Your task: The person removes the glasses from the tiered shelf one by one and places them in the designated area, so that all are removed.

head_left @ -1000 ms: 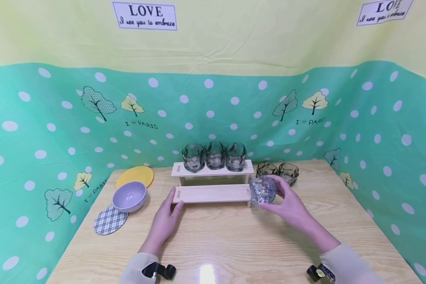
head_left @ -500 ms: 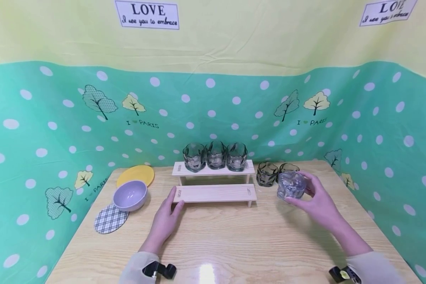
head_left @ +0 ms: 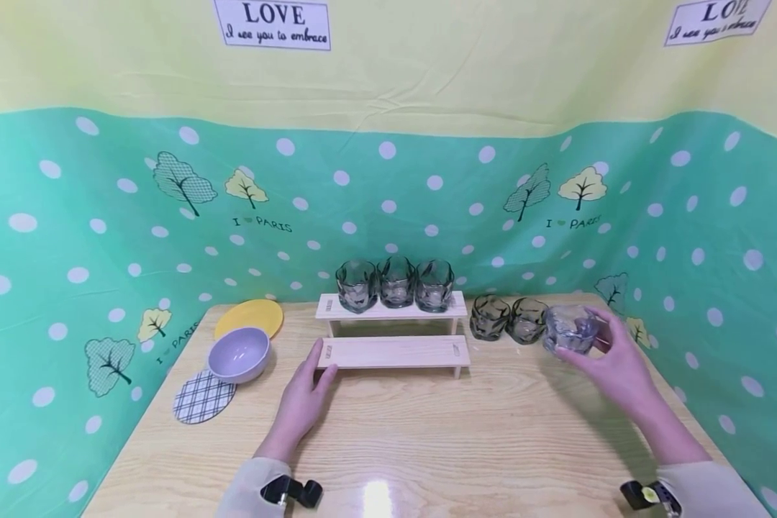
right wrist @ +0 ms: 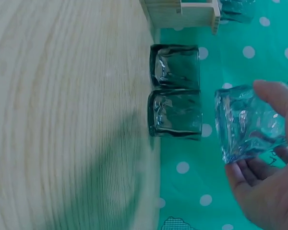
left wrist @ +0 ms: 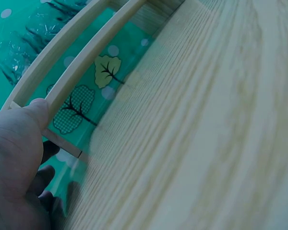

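Note:
My right hand holds a clear, bluish faceted glass above the table at the right. In the right wrist view the glass sits between thumb and fingers, apart from two smoky glasses standing side by side on the table. My left hand grips the left end of the lower step of a two-step wooden rack. Its thumb lies on the front edge in the left wrist view, beside the rack. Three grey glasses stand in a row on the upper step.
At the left of the wooden table lie a yellow plate, a lilac bowl and a round checked coaster. A green dotted cloth hangs around the back and sides.
The right hand has carried the clear glass rightward from beside the lower step, past the two smoky glasses, which now show fully. My left hand has stayed on the rack.

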The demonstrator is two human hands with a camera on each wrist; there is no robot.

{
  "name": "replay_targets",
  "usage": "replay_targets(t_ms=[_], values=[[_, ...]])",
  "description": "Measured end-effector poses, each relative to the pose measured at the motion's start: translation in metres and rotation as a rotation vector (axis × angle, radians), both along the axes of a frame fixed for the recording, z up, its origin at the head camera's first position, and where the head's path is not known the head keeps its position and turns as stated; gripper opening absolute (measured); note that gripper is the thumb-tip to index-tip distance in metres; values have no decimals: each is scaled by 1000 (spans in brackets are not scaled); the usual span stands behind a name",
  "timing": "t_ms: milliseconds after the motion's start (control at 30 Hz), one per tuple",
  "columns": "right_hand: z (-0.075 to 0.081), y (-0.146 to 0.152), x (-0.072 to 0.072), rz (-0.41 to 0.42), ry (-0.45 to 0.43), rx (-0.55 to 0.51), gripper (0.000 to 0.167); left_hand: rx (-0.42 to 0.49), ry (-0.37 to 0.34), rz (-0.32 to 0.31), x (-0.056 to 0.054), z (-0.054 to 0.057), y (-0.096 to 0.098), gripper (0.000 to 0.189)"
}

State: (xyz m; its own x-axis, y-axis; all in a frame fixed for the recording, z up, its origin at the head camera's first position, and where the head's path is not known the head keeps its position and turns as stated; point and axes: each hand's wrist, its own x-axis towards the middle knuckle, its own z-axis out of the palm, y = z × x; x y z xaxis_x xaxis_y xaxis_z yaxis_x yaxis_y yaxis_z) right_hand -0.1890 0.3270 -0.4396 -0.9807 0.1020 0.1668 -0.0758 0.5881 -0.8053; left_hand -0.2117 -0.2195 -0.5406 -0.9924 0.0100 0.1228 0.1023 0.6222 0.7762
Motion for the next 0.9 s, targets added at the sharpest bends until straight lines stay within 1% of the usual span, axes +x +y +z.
replay_targets(t_ms=[233,367,567,767,900], values=[[0,11,-10,-48,-45,-61,116,-3,3,-1,0,2,1,75],[-2,17,-18,-78,-73,-65,118,3,5,-4,0,2,1,75],[-10,24,-32,-113,-96,-77,122,5,5,-5,-1,0,0,76],[-18,24,-45,-137,-96,-88,119,7,2,-2,1,1,1,75],[-23,23,-52,-161,-96,-113,118,2,-4,1,1,2,1,75]])
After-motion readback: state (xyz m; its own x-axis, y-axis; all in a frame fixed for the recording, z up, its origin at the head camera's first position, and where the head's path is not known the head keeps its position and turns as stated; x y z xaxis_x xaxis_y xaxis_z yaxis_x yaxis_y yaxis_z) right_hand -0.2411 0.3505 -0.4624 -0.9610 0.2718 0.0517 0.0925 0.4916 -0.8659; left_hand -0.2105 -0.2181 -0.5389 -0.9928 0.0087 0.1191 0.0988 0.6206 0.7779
